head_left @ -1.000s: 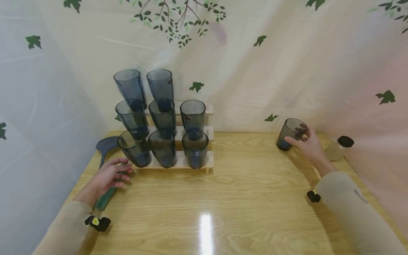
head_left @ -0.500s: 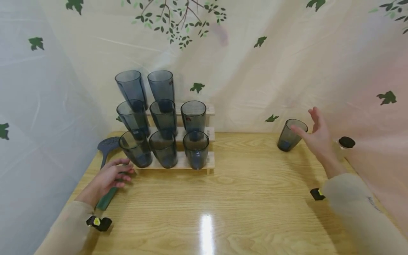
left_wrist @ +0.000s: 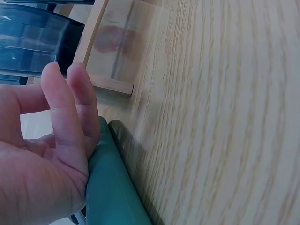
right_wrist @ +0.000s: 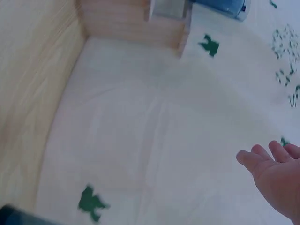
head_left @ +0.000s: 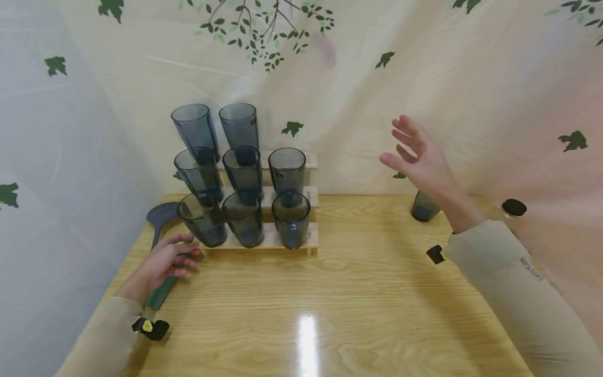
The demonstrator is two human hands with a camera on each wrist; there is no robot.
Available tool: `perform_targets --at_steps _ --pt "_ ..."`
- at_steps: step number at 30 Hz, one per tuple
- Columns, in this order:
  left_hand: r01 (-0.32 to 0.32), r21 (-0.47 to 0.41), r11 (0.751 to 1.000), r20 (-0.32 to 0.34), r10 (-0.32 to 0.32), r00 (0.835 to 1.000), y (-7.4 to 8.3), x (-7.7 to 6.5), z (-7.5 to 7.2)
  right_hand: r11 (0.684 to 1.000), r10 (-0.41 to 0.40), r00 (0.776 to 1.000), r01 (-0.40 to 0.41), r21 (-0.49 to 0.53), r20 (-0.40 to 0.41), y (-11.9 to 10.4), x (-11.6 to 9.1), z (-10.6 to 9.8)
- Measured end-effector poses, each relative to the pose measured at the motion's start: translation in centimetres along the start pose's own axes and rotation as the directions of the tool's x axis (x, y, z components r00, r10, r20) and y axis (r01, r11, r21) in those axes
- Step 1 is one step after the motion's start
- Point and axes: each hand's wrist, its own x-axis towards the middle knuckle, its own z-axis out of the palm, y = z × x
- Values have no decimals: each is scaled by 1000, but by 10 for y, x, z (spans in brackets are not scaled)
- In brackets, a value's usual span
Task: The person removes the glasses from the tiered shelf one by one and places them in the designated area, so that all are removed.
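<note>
My left hand (head_left: 165, 262) hovers beside the front left corner of a three-step wooden rack (head_left: 311, 238), fingers loosely bent and holding nothing. Under and beside it lies a skimmer with a dark perforated head (head_left: 163, 211) and a green handle (left_wrist: 110, 183). On the rack stand several dark tinted drinking glasses, among them a front one (head_left: 290, 222) and a top one (head_left: 238, 128). My right hand (head_left: 421, 157) is raised in the air, thumb and fingers spread around nothing. Behind its wrist a single glass (head_left: 425, 207) stands on the table, partly hidden.
A jar with a black lid (head_left: 514, 207) stands at the right edge, mostly hidden by the right sleeve. The wooden table (head_left: 358, 293) meets a leaf-print cloth backdrop (head_left: 348, 120) behind the rack. The rack's top step has a bare right end (head_left: 287, 160).
My right hand has let go of the single glass, drawn back from it, then risen and moved left. The glass stays on the table. My left hand has hardly moved.
</note>
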Motion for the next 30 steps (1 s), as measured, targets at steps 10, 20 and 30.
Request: perform_targets --at_steps 10,20,30 --pt "-12 -6 1000 -7 12 1000 -3 2 1 999 -23 971 15 35 236 -50 65 62" --pt "-14 18 1000 11 13 1000 -2 4 1 1000 -14 937 11 10 350 -82 99 116" --pt "-20 -1 1000 2 20 1000 -3 4 -2 972 176 898 -94 -214 403 -91 129 160"
